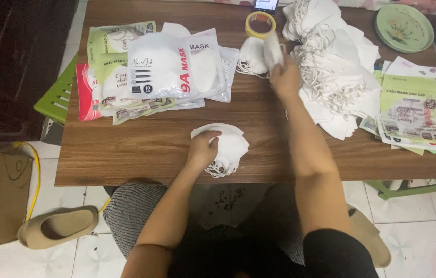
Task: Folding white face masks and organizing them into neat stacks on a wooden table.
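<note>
Hard to read first: my right fingertips are buried behind the mask I'm lifting, so exact finger spread there is unclear. The phone [265, 4] at the far edge is cut off by the frame, same for the fabric at top right. Green stool [58, 92] is half hidden under the table's left side. Can't count the masks in any pile; the loops tangle together.

Left hand [202, 149]: palm down, fingers loosely curled, pressing on the small stack of white masks [228, 149] near the table's front edge. Resting on it, not lifting.

Right hand [285, 77]: raised above the table, pinched on a single white mask [272, 49], held upright just beside the smaller heap of masks [251, 59] and near the tape roll [260, 23].

Big loose pile of masks [331, 62] sits to the right of that hand, touching my forearm area. Printed empty pouches [416, 108] are fanned at the right edge, some overhanging it. Filled mask packets [146, 72] are stacked at the left, reaching the left edge. Green plate [403, 28] is at the far right corner.

Open room: bare wooden table [140, 154] between the packets and the front edge, and a strip between my two arms. The front stack slightly overhangs the near edge. Slipper [58, 226] is on the floor left of my knee.
</note>
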